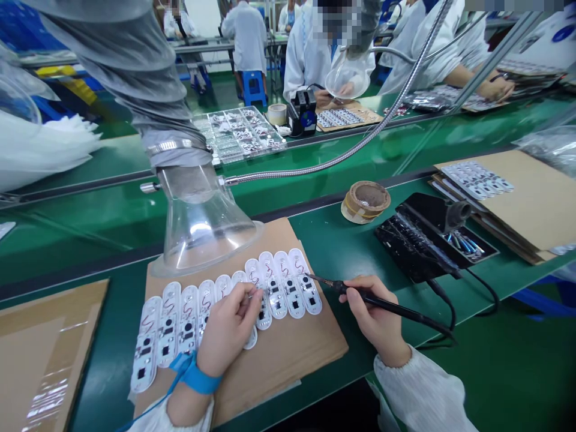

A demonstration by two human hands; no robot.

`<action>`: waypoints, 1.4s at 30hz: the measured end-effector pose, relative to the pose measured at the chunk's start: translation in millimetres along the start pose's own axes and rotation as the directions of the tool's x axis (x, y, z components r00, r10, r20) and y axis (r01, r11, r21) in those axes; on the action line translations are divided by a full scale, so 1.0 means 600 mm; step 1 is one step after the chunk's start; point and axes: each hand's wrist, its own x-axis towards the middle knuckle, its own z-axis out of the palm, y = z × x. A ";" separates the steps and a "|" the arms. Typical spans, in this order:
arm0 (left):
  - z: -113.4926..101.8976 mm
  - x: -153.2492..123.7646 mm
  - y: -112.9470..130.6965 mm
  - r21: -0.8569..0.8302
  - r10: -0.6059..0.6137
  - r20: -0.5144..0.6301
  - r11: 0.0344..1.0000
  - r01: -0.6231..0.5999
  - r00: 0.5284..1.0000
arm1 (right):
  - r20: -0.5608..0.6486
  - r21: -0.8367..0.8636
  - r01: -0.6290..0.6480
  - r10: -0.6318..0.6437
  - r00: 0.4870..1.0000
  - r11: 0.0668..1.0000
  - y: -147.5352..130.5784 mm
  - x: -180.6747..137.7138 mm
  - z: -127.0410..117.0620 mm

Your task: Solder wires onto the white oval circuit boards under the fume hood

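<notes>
My right hand [375, 309] grips a black soldering iron [378, 301], its tip pointing left over the rightmost white oblong casing [310, 294]. Several such casings lie side by side on a brown cardboard sheet [279, 354], each with black parts and thin red wires inside. My left hand [234, 324], with a blue wrist strap [198, 377], is above the middle of the row. Its fingers are pinched together near one casing; what they hold, if anything, is too small to make out. The hand hides parts of several casings.
A clear fume hood [202, 234] on a grey duct hangs just behind the casings. Behind my right hand are a tape roll [365, 203] and a black soldering station [418, 240]. Stacked cardboard [531, 198] lies right. Co-workers sit across the green bench.
</notes>
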 end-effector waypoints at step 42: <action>-0.024 -0.001 -0.006 -0.017 -0.013 -0.124 1.000 0.011 0.992 | -0.137 0.119 0.001 0.015 0.990 0.993 -0.019 -0.009 0.051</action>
